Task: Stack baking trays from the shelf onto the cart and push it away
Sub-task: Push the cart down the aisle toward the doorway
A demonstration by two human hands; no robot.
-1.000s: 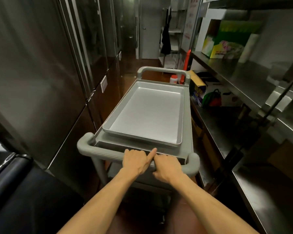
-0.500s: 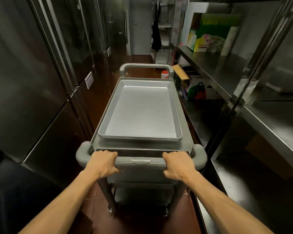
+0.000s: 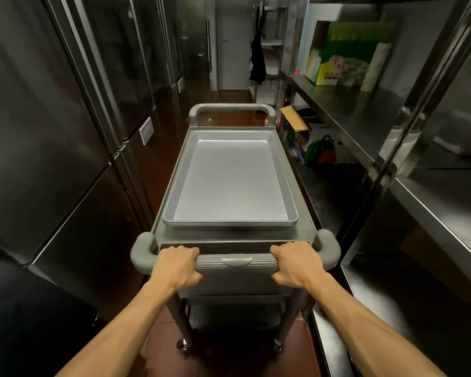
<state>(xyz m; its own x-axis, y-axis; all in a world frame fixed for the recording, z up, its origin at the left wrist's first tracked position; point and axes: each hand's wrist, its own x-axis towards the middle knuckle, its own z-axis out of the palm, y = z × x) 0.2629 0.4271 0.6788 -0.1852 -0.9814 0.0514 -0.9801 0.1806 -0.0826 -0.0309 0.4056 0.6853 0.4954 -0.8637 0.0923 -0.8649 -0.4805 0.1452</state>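
A grey cart (image 3: 307,213) stands lengthwise in the narrow aisle straight ahead of me. On its top deck lies a stack of silver baking trays (image 3: 230,180), nested and level. The ribbed near handle (image 3: 235,263) runs across the cart's end. My left hand (image 3: 176,268) is wrapped around the handle's left part, and my right hand (image 3: 295,266) grips its right part. A second handle (image 3: 231,107) arches over the far end. Lower cart shelves show dimly under the deck.
Tall steel fridge doors (image 3: 52,131) line the left side. Steel shelving (image 3: 392,126) runs along the right, carrying a green cardboard box (image 3: 346,53); boxes and a green bag (image 3: 320,152) sit on its lower shelf. The red-brown floor leads to a door (image 3: 229,44) at the far end.
My hands moved from the middle of the handle out to its two ends. The cart straightened in the aisle and the shelving slid past on the right.
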